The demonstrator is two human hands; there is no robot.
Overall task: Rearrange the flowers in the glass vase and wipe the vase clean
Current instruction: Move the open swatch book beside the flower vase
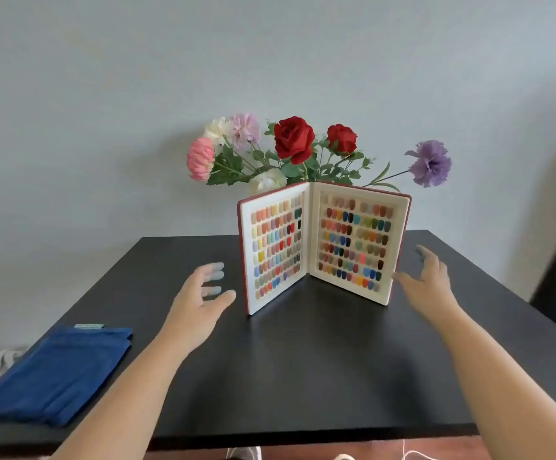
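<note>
- Left hand (pixel 200 298): grip released, fingers spread and holding nothing, hovering just left of the swatch book (pixel 323 244), not touching it.
- Right hand (pixel 427 280): grip also released, fingers splayed, near the book's right cover edge; can't tell whether the thumb touches it.
- The book stands upright on the counter (pixel 303 360), opened in a V towards the camera, spine vertical, between the two hands.
- Flowers (pixel 295 151) rise straight behind the book, beyond both hands. The glass vase itself is hidden by the book.
- Purple bloom (pixel 431 163) leans far out to the right on a long, near-horizontal stem.
- Judgement: the book blocks access and likely has to go first; both hands are about equally near.
- Blue cloth (pixel 57 373), folded, at the counter's near-left edge, closer to the left hand.
- Cloth has a small tag; its text is unreadable. No legible writing on the book.
</note>
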